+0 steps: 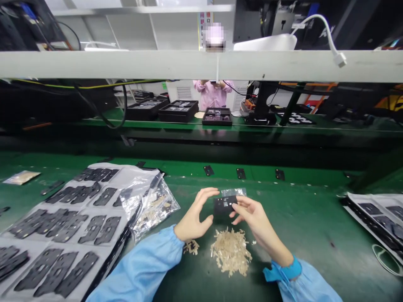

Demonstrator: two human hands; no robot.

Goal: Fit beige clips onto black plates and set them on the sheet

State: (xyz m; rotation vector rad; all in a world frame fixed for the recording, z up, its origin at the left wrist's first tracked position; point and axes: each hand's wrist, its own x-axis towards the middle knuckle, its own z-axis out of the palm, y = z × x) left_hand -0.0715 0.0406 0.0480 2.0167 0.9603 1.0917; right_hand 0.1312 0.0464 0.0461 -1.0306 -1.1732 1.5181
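Pinched by its right edge in my right hand (250, 211) is a flat black plate (225, 202) with small light marks and holes, held above the green bench. To its left, my left hand (197, 216) has thumb and fingers spread apart, close to the plate but not closed on it. Below both hands lies a heap of small tan strips (231, 251). A smaller cluster of the same strips (191, 246) sits by my left wrist. Just behind the held plate is a small clear plastic bag (233, 192).
At left, a grey-lined tray (74, 204) carries rows of black plates, with a clear bag of small parts (154, 205) on its edge. Another tray (374, 218) stands at right. Several black plates (241, 173) lie farther back. A person in pink (213, 94) is beyond the shelf beam (157, 66).
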